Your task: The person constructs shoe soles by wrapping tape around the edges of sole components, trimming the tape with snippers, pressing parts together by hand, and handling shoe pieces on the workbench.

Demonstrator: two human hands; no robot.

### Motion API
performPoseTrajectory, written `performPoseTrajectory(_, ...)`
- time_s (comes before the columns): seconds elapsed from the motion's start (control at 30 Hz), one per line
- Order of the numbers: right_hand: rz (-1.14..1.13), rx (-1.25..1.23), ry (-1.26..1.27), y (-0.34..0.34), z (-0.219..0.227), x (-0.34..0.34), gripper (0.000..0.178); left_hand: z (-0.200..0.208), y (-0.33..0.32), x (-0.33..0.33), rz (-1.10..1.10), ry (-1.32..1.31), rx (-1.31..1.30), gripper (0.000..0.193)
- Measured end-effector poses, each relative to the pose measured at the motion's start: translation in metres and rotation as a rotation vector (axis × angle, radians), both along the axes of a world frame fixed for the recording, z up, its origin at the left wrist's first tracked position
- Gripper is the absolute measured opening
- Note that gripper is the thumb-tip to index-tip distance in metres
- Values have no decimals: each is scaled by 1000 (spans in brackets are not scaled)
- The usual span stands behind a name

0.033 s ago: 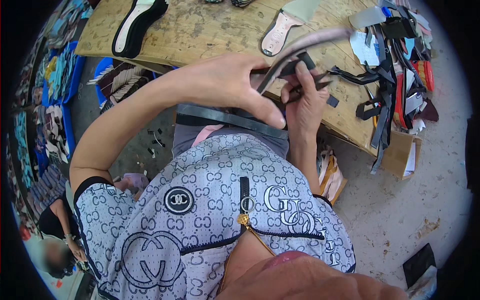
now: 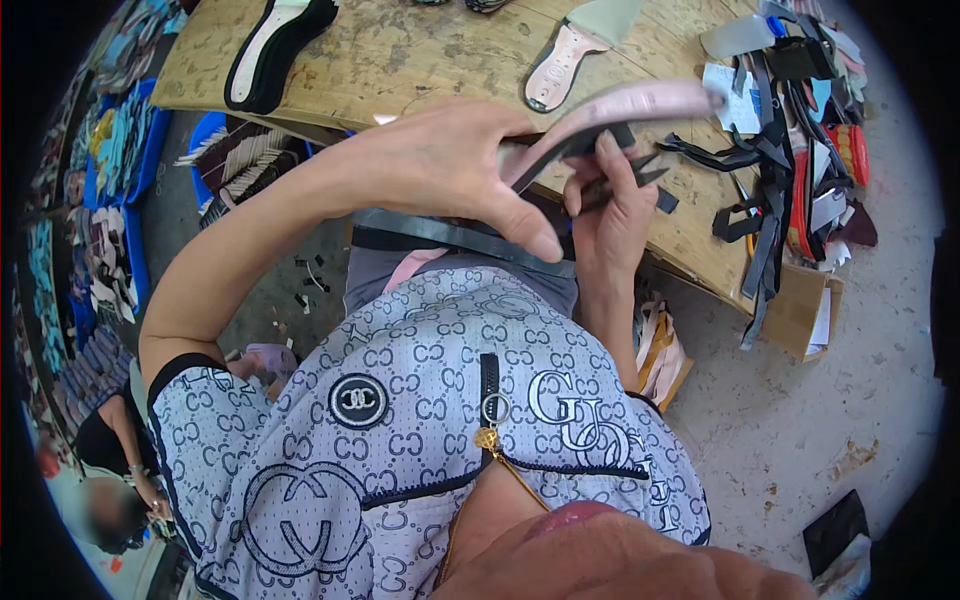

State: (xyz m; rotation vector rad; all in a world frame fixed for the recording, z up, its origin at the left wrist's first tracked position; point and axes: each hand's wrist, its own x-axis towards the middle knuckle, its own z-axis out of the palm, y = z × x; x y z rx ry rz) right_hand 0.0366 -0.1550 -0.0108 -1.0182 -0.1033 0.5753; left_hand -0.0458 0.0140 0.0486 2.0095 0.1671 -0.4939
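A long, curved pink insole [image 2: 650,101] with a dark edge runs out to the right from my left hand [image 2: 440,160]. That hand is closed around its near end; the thumb stretches below it and the other fingers are mostly hidden. Close beside it, my right hand [image 2: 615,205] grips a pair of dark, pointed snips [image 2: 650,172], blurred by motion, with the tips apart. The right thumb also presses against a black piece [image 2: 610,138] under the insole; whether that piece is attached to it, I cannot tell.
On the wooden table [image 2: 420,60] lie a single pink insole [image 2: 565,65] and a stack of insoles [image 2: 275,55]. To the right are a plastic bottle [image 2: 738,36] and tangled black strips [image 2: 770,150]. A cardboard box [image 2: 800,310] stands by the table; blue crates [image 2: 135,240] and another person [image 2: 115,440] are left.
The far end of the insole has swung down toward me, and more of its pink face shows. The snips' tips have shifted slightly lower and look further apart.
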Motion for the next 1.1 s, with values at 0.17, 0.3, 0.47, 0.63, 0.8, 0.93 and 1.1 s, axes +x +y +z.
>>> performPoseTrajectory(0.17,194,-14,305,-19,-21,-11,19,-13,4,-2,-129,-127,279,77)
performPoseTrajectory(0.3,186,63,410,-40,-31,1,25,-21,2,2,-327,-144,244,77)
performPoseTrajectory(0.47,186,-25,258,-47,-25,-7,18,-26,-1,10,-279,-141,110,74)
performPoseTrajectory(0.63,157,-113,206,-34,-17,6,9,-33,5,14,-357,-86,-47,69)
performPoseTrajectory(0.8,108,12,241,-46,-8,5,58,-44,11,14,-196,-90,33,64)
performPoseTrajectory(0.93,89,47,67,-30,-30,-5,63,-62,-7,12,-38,-144,-14,63)
performPoseTrajectory(1.1,-60,-127,-192,-2,-42,1,50,-71,-16,8,53,-64,-48,64)
